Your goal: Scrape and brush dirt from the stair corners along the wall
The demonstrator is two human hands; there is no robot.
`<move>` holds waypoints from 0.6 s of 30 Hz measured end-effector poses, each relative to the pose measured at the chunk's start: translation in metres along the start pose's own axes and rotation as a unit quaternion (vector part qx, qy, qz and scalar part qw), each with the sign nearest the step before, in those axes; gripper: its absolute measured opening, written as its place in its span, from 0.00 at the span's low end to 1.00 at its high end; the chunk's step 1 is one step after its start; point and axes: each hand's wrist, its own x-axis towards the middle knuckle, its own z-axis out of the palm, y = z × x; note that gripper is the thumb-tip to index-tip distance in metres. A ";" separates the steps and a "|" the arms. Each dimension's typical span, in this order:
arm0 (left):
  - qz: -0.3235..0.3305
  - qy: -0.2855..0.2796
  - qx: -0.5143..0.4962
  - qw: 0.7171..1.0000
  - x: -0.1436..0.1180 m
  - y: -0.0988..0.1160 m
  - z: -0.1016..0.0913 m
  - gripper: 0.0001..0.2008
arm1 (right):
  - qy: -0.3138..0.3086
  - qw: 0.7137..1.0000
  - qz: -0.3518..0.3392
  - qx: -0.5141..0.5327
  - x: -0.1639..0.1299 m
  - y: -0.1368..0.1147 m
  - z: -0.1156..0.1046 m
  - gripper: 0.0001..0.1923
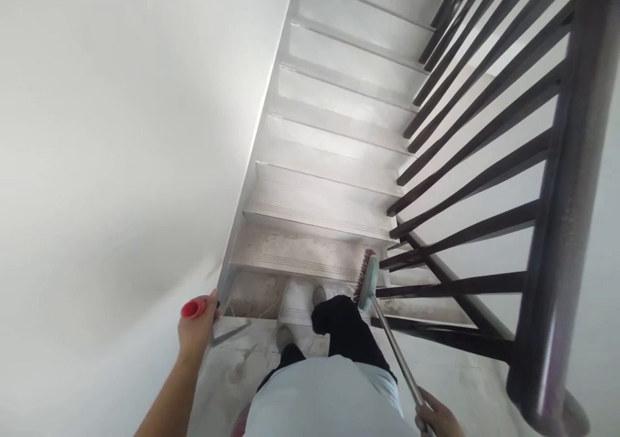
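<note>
We had our right hand [438, 416] closed around the metal pole of a scrub brush [396, 347], and our left hand [197, 334] curled around a red-ended handle [192, 308], whose far end we could not make out. The brush's bristled head was just beside the dark balusters [450, 287], near our shoes [285, 337], with stairs [339, 127] stretching beyond between white wall [121, 133] and railing.

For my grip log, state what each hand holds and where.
Left hand: a red handle, near its end; the rest is unclear. Right hand: brush, by its pole.
</note>
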 end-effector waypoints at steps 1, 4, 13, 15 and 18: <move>0.013 -0.017 0.017 1.000 -0.002 0.001 -0.002 0.19 | -0.016 1.000 0.004 0.023 0.003 -0.002 0.002 0.20; 0.033 -0.009 0.024 0.999 -0.004 0.003 -0.004 0.20 | -0.083 0.991 0.015 0.107 0.018 -0.010 0.008 0.15; 0.184 -0.017 0.133 0.974 0.016 0.058 -0.021 0.22 | -0.167 0.900 0.042 0.400 0.051 -0.030 0.042 0.14; 0.214 -0.063 0.129 0.966 0.009 0.088 -0.026 0.22 | -0.162 0.902 0.034 0.399 0.059 -0.043 0.048 0.11; 0.253 -0.126 0.109 0.953 -0.014 0.138 -0.029 0.22 | -0.134 0.930 0.026 0.342 0.076 -0.070 0.057 0.10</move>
